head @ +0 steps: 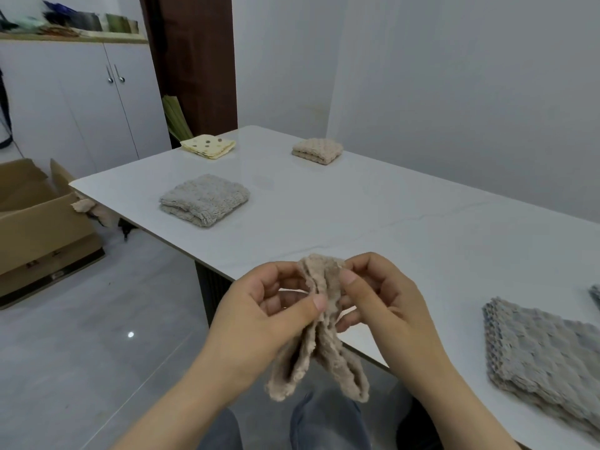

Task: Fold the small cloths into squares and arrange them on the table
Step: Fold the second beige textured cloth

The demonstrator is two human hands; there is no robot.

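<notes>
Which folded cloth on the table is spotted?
The pale yellow cloth, farthest left: it alone carries brown dots. The far beige cloth, the grey cloth and the near right cloth are plain.

Both forearms bare, coming in from the bottom and converging over the near long edge of the table (357,222). Left hand (259,306): thumb pressed on the beige cloth (319,336), fingers curled behind it. Right hand (383,297): thumb and forefinger pinch the cloth's top, slightly higher. Its other fingers are curled, possibly touching fabric; partly hidden. Hands close together, palms turned toward each other.
</notes>
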